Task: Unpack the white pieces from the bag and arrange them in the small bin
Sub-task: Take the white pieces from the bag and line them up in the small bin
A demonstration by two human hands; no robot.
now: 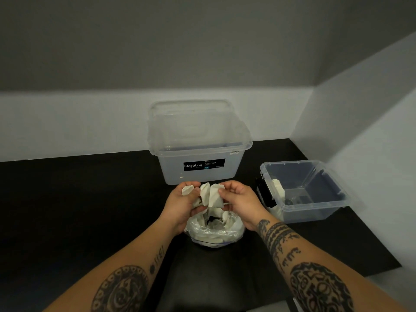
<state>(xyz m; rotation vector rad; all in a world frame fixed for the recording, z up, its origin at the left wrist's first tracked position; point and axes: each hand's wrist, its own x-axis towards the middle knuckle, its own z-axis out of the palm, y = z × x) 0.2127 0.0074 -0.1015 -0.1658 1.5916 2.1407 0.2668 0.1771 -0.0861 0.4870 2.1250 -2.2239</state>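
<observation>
Several white pieces (205, 192) are held just above the bag (213, 234), bunched between the two hands. The left hand (182, 204) is curled round a few of them, and one small piece (187, 189) is pinched at its fingertips. The right hand (240, 200) is closed on the largest piece (215, 197), which is gripped between thumb and fingers. How many pieces are held in all cannot be told. Further pieces (225, 218) are seen inside the bag, whose clear plastic mouth is spread open below the hands. The bag is stood on the black bench (67, 210).

To the right of the bag, and apart from it, the small bin (315, 213) is set on the bench. It is clear and has no lid on, and one white piece (278, 188) is leaned against its left wall inside. A black part (265, 194) is seen outside that wall, but what it is cannot be told.

Behind the bag, just beyond the hands, a big bin (198, 152) of clear plastic is placed, marked with a black label (203, 164) reading "Megabox". Both forearms are tattooed. The bench is closed in by a pale wall (90, 122) behind and to the right of the bag.
</observation>
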